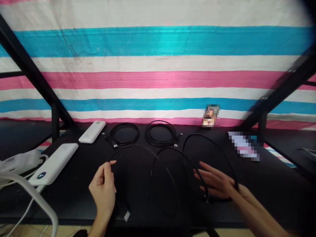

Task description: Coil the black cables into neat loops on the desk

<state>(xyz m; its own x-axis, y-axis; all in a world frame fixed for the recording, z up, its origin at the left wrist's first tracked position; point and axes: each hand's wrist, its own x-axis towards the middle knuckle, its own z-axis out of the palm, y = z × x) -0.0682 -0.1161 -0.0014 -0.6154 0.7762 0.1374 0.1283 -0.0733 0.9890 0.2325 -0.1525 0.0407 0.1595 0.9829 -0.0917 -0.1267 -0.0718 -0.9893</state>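
Across the far side, a striped sheet (158,80), wide bands of white, teal-blue and pink running level. Creased at upper left. On the upper teal band near the middle, bright glare; dimmer toward the far right corner. At left, a black slanting bar (32,79) with a short post (55,120); at right, a matching bar (276,95) and post (262,126). In between, a black worktop (82,171). Outside the bars, dark surfaces (22,131) on either side. Below the near edge, a pale yellowish strip (66,230), too blurred to name.
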